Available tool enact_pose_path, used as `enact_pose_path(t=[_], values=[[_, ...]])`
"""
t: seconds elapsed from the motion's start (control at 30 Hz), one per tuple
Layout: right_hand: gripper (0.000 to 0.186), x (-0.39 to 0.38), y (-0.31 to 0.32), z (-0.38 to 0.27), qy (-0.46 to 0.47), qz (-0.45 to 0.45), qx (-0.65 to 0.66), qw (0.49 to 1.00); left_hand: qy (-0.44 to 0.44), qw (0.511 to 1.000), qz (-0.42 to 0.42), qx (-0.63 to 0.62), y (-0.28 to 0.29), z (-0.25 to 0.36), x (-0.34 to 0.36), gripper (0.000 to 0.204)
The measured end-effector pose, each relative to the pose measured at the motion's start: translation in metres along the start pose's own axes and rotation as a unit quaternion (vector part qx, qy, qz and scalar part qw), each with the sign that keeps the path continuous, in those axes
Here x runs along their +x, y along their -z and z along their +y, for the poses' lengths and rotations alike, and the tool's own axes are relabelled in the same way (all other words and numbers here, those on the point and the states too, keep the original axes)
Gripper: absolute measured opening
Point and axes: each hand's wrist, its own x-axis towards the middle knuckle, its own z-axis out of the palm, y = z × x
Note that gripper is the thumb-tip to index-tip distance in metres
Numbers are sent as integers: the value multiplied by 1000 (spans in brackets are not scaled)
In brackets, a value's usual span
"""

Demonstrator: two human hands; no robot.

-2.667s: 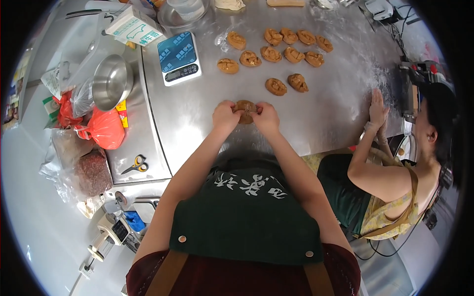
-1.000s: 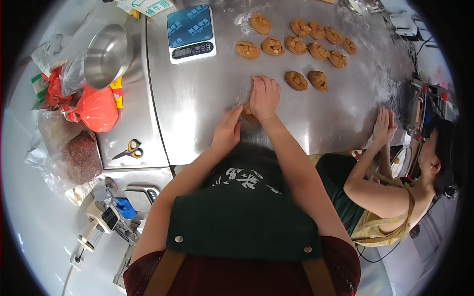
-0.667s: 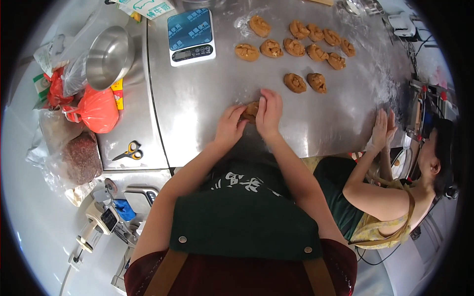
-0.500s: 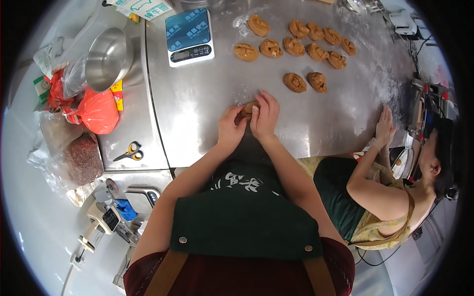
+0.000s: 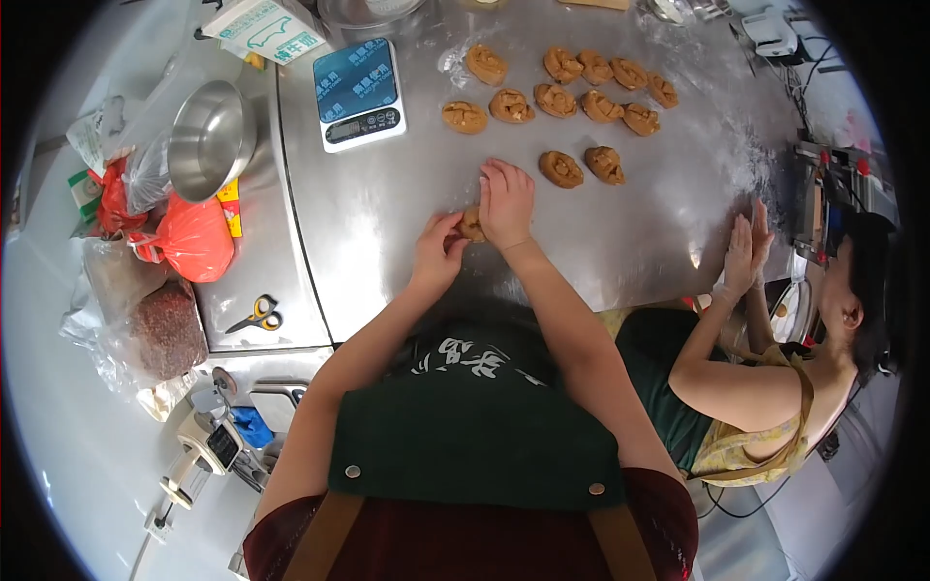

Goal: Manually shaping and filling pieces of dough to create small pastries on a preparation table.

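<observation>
A lump of brown dough (image 5: 470, 226) lies on the steel table (image 5: 368, 213) in front of me, partly hidden by my hands. My left hand (image 5: 440, 250) pinches its left side with curved fingers. My right hand (image 5: 507, 203) covers its right part, fingers bent forward over it and pressed against it. Beyond them, several shaped brown dough pieces (image 5: 560, 168) sit in loose rows on the steel. A digital scale (image 5: 357, 92) with a blue-covered top stands at the back left of them.
A steel bowl (image 5: 208, 140), red bag (image 5: 194, 242), scissors (image 5: 257, 315) and bagged minced substance (image 5: 160, 324) are on the left. A carton (image 5: 257, 29) stands at the back. A co-worker (image 5: 741, 387) sits at right, palms together, near equipment (image 5: 809, 194) and floury patches.
In the last half second my right hand has moved up and slightly left over the dough, and my left hand slightly left. The co-worker's hands remain together with slight movement.
</observation>
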Motion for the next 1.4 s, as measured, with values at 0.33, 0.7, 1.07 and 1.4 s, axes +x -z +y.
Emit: enact_pose_path(t=[0.33,0.7,1.07,1.4], values=[[19,-7,9,-27,-99,74,24,992,34,999,31,-22,-21,31,-18,35],[14,-19,-10,-4,-66,56,47,995,-82,994,54,43,-2,5,22,34],[11,-3,3,-25,-206,80,67,973,-93,989,3,112,-12,25,-11,39],[22,-18,-4,-4,-117,74,-35,990,-71,989,64,115,-11,-1,17,35]])
